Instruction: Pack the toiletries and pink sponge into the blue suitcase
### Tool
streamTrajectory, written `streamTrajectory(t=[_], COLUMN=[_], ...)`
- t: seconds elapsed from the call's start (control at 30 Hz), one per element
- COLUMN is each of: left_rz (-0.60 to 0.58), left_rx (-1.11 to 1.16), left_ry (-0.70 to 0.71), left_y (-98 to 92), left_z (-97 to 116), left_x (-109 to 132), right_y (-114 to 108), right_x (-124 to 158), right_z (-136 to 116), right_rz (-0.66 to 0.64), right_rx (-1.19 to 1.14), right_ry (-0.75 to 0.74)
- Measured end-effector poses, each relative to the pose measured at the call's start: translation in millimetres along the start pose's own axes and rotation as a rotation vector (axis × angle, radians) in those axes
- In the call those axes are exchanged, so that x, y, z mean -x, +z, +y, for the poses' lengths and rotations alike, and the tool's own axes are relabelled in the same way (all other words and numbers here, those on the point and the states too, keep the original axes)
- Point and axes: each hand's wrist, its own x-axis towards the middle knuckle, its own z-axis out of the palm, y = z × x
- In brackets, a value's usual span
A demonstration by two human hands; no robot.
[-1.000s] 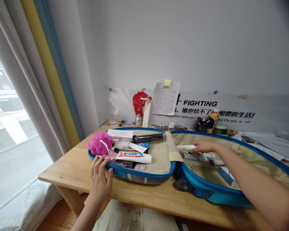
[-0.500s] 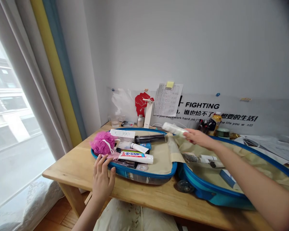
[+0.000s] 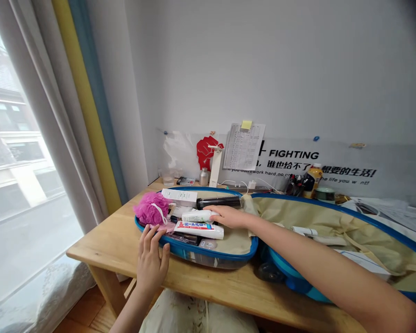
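Two hands: bare, both at the open blue suitcase (image 3: 213, 257)
Right hand (image 3: 229, 216): flat, palm down, fingertips against a white tube (image 3: 196, 216), grip impossible to tell
Left hand (image 3: 151, 260): open, fingers spread over the suitcase's near rim
White tube: lying in the window-side half, just above a toothpaste tube (image 3: 198, 230)
Beside them: pink bath pouf (image 3: 151, 209), black cylinder (image 3: 218, 201)

Wall: a "FIGHTING" slogan sheet (image 3: 294, 154) is fixed up, with a printed chart (image 3: 244, 146) and a red fist cutout (image 3: 205, 151) attached.
Table: a wooden table (image 3: 104, 249) is set by the wall.
Window: a pale curtain (image 3: 52, 138) is hung alongside.
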Motion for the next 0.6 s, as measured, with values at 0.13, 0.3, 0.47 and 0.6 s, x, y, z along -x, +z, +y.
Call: streamTrajectory(t=[0.13, 0.3, 0.47, 0.6], left_rz=[0.015, 0.007, 0.024, 0.018], left_rx=[0.005, 0.004, 0.002, 0.004], left_ry=[0.003, 0.008, 0.029, 0.025], left_y=[-0.9, -0.9, -0.7, -0.8], left_z=[1.6, 0.6, 0.2, 0.7], left_x=[-0.4, -0.5, -1.3, -1.5], right_y=[0.9, -32.7, -87.6, -90.9], right_x=[3.7, 9.4, 39.0, 82.2], right_z=[3.7, 17.8, 74.3, 125.9], right_rz=[0.024, 0.21, 0.383, 0.206], right_rx=[0.009, 0.024, 0.104, 0.187], right_ry=[-0.047, -0.004, 0.279, 0.522])
